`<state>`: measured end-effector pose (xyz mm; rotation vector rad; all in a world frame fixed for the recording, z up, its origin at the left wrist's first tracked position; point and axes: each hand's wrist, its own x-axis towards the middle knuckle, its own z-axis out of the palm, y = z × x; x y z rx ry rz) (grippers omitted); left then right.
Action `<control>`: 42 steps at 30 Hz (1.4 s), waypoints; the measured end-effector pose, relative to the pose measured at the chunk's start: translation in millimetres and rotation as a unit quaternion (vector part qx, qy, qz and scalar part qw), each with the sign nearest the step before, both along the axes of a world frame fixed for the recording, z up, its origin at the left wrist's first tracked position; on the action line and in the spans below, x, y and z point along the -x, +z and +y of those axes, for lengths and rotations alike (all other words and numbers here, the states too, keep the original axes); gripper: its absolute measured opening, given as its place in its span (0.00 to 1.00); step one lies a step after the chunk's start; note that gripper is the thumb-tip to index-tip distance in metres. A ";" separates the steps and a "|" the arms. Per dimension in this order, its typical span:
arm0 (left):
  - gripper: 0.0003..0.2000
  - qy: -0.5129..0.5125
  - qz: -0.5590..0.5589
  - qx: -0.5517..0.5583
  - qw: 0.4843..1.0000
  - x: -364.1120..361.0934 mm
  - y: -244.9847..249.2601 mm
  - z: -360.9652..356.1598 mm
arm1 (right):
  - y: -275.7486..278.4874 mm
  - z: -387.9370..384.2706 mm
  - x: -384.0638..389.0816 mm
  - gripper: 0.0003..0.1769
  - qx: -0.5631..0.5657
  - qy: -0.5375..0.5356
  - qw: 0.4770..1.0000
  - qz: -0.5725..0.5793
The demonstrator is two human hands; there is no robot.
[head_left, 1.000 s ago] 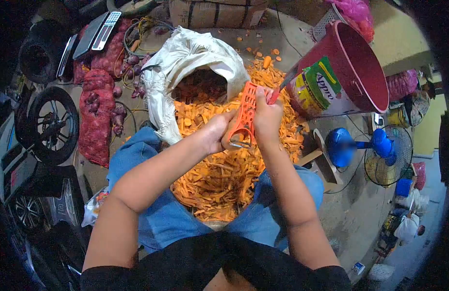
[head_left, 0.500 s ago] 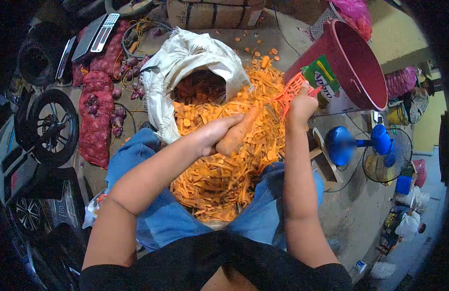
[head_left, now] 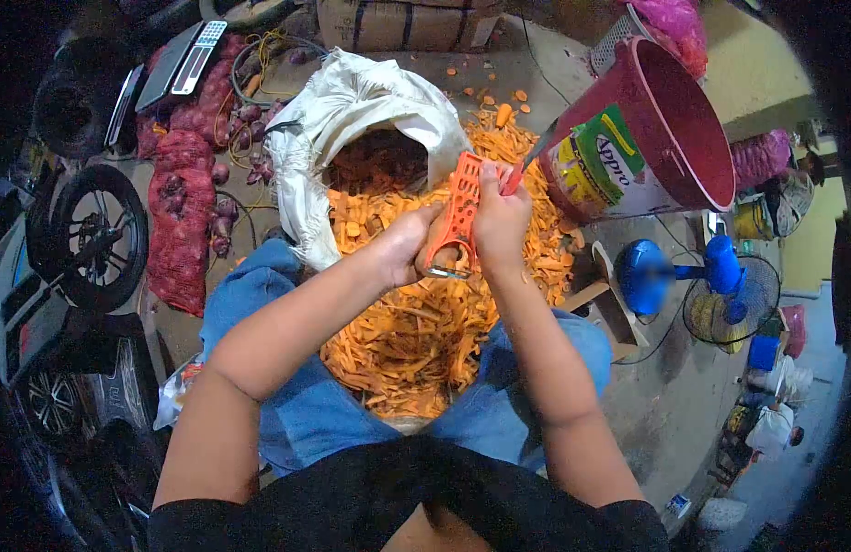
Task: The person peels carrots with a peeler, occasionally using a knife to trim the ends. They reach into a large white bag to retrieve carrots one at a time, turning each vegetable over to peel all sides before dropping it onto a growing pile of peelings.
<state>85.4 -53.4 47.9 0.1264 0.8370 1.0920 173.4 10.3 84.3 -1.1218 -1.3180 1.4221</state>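
My left hand [head_left: 405, 247] is wrapped round a carrot [head_left: 434, 239], most of it hidden by the fingers and the tool in front. My right hand [head_left: 501, 225] grips an orange-red plastic peeler [head_left: 463, 204] with a perforated body, its lower end lying over the carrot. A dark narrow strip sticks out past my right fingers toward the bucket; I cannot make out what it is. Under both hands spreads a big heap of carrot peelings [head_left: 398, 340], between my knees. A white woven sack [head_left: 301, 175] lies open on its side, with more peelings inside.
A tilted dark red bucket [head_left: 572, 198] stands right of the heap. Beyond it are a blue fan [head_left: 646, 276] and an open cardboard box [head_left: 618, 322]. Red net bags of onions [head_left: 179, 262], a scale [head_left: 182, 69] and a motorbike wheel [head_left: 99, 239] are at left. A person [head_left: 770, 431] is far right.
My right hand has brought the peeler left and down from beside the bucket onto the carrot. My left hand has stayed nearly in place, with the carrot now mostly covered.
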 end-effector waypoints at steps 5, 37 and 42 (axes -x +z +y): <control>0.14 -0.060 0.065 0.073 0.993 -16.9 18.0 -11.0 | -32.1 55.6 -23.5 0.12 -0.195 -0.186 0.933 -0.241; 0.17 -0.008 0.057 0.064 0.996 -3.2 16.7 -2.9 | 0.9 35.3 -12.2 0.14 -0.063 -0.145 0.987 -0.043; 0.16 -0.022 0.031 0.039 0.999 2.5 12.1 -3.2 | -14.5 51.3 -18.4 0.12 -0.150 -0.153 0.976 -0.037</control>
